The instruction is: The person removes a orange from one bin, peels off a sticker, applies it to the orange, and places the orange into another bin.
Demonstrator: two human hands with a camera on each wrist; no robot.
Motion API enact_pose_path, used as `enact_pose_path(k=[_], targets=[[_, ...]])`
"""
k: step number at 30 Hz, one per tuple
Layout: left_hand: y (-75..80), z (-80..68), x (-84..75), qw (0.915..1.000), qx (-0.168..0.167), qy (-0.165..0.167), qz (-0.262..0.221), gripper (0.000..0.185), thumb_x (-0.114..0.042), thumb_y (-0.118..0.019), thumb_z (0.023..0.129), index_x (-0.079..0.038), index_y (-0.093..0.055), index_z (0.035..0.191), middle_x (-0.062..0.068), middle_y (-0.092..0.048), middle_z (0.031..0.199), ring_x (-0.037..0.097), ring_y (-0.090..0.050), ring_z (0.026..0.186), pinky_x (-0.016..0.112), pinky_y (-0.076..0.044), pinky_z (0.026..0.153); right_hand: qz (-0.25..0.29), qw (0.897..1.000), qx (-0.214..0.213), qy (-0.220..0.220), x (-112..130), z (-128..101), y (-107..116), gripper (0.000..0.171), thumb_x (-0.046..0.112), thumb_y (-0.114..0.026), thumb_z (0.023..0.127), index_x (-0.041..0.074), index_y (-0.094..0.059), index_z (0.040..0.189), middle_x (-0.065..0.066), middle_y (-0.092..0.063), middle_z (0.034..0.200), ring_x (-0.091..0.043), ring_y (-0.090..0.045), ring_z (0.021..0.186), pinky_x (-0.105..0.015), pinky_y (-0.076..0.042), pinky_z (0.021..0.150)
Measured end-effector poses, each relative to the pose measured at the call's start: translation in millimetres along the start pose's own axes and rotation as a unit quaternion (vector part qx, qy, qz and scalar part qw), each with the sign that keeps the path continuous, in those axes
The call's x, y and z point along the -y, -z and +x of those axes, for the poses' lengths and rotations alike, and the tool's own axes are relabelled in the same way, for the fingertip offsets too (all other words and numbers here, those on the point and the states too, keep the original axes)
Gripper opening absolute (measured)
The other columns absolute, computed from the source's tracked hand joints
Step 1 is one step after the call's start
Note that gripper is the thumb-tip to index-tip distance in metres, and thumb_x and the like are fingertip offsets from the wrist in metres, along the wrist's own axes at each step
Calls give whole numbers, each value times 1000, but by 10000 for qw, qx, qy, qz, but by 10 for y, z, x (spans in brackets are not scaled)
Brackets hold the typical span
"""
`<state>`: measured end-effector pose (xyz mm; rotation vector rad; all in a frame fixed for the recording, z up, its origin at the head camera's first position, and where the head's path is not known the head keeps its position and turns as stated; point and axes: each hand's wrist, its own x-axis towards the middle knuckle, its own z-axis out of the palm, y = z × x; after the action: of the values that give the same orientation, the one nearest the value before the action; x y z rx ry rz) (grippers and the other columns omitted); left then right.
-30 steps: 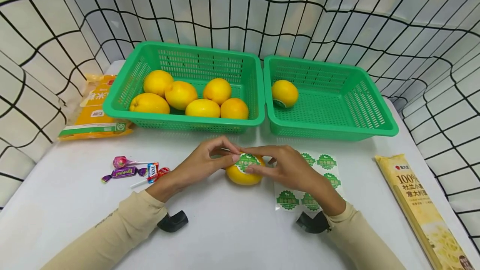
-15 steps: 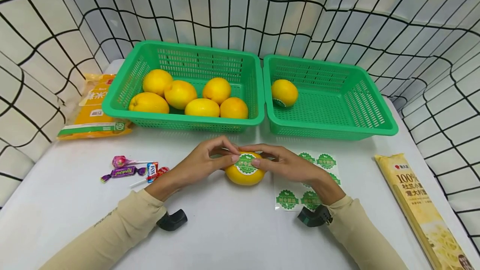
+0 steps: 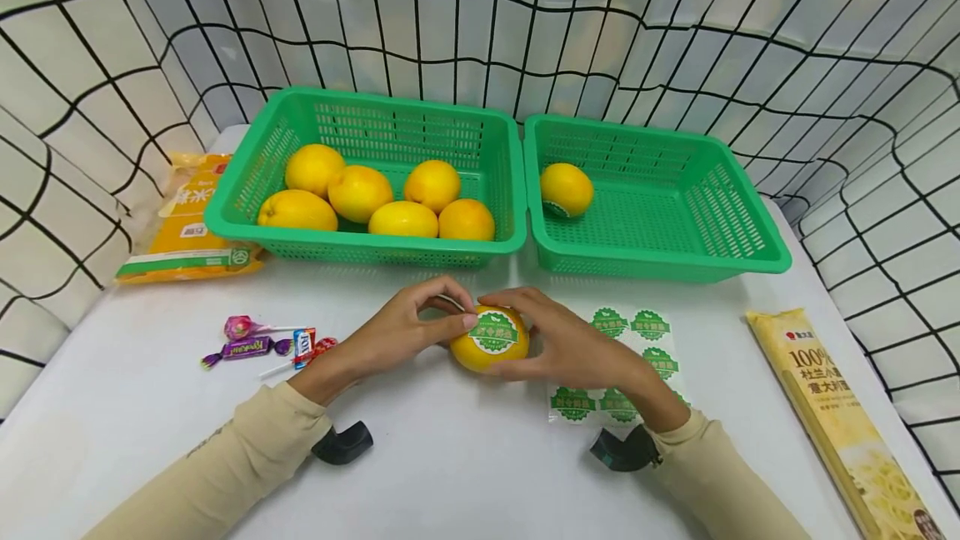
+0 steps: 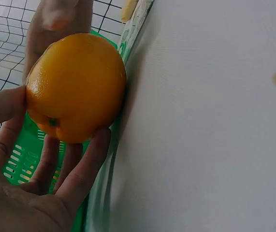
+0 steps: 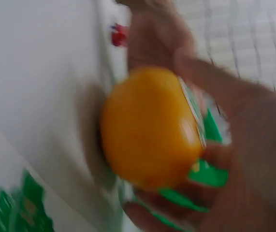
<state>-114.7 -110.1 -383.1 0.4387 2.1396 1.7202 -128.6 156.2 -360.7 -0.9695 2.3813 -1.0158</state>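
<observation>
An orange (image 3: 474, 354) rests on the white table, with a round green-and-white sticker (image 3: 495, 332) on its upper side. My left hand (image 3: 408, 322) holds its left side, thumb at the sticker's edge; in the left wrist view the fingers curve under the fruit (image 4: 77, 87). From the other side my right hand (image 3: 566, 340) grips it, thumb low at the front and index finger over the top. The right wrist view is blurred, but the orange (image 5: 147, 128) shows between thumb and fingers. Beneath the right forearm lies a sheet of green stickers (image 3: 649, 324), partly hidden.
A green basket (image 3: 390, 252) with several oranges stands behind the hands. Right of it, a second basket (image 3: 660, 267) holds one stickered orange (image 3: 567, 188). Candies (image 3: 247, 347) lie left, near an orange-coloured bag (image 3: 191, 232). A pasta pack (image 3: 832, 398) lies right; black wire mesh surrounds the table.
My right thumb has left the sticker and moved down to the orange's lower front, so the whole sticker now shows. My left hand stays in place on the fruit.
</observation>
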Motion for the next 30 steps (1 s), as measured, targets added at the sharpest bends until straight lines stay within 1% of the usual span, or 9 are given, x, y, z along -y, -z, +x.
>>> enact_pose_path(k=[3,5,9,13,17,19,22,26,30], targets=[[-18,4,-14,9999,-38,-15,123,19,-30,-71,103,-17,-69,117,4,-67,125,28,-62,121,42,-55,90,-1217,9907,-602,-29,112,-21,-120,78,48,-89,85,25,-54,151,0,-55,147,-18,-55,131,-44,-56,97],[-35,3,-39,9995,-63,-102,277,19,-30,-71,103,-17,-68,117,4,-67,123,26,-63,118,43,-55,90,-1622,9828,-872,-99,150,-24,-173,76,48,-91,82,23,-57,145,-1,-58,142,-18,-58,123,-40,-57,91],[-98,28,-156,9937,-40,-673,890,17,-28,-74,102,-17,-69,114,0,-68,118,22,-64,111,41,-57,88,-1732,9800,-974,-109,169,-47,-190,70,43,-92,81,18,-58,136,-4,-60,135,-17,-60,113,-33,-58,86],[-192,175,-441,9760,175,-1477,1591,19,-26,-77,100,-16,-70,115,-3,-69,117,21,-63,109,40,-58,89,-1662,9833,-635,-381,167,-160,-92,77,41,-89,81,12,-52,142,-7,-59,134,-20,-59,115,-37,-57,93],[-240,522,-827,9608,395,-1971,1908,26,-29,-76,100,-14,-69,120,-1,-69,118,19,-62,109,41,-53,96,-1581,9833,-206,-874,163,-306,57,77,37,-87,79,12,-49,141,-4,-58,129,-17,-59,108,-37,-55,93],[-228,747,-1015,9607,505,-1995,1861,28,-32,-74,101,-15,-67,123,0,-69,118,16,-62,109,40,-50,99,-1605,9825,-87,-946,160,-346,111,69,35,-87,79,14,-51,134,-2,-57,124,-14,-59,101,-34,-55,89],[-186,1121,-1222,9635,589,-1964,1723,28,-36,-70,103,-19,-65,125,-1,-69,119,14,-62,112,38,-51,100,-1771,9795,7,-958,169,-363,148,68,39,-88,80,17,-52,133,1,-58,123,-12,-59,98,-32,-53,85],[-120,1583,-1342,9673,504,-1867,1639,29,-41,-65,105,-22,-64,127,-1,-66,125,13,-61,117,35,-51,101,-2302,9685,3,-947,198,-354,143,76,51,-91,78,20,-52,135,2,-60,125,-14,-59,105,-38,-54,83],[-69,1930,-1309,9755,272,-1517,1568,32,-45,-62,106,-23,-64,129,-3,-65,132,11,-59,122,37,-47,107,-2664,9584,-74,-1020,223,-360,129,80,54,-93,75,22,-53,136,2,-59,122,-16,-59,108,-43,-54,80]])
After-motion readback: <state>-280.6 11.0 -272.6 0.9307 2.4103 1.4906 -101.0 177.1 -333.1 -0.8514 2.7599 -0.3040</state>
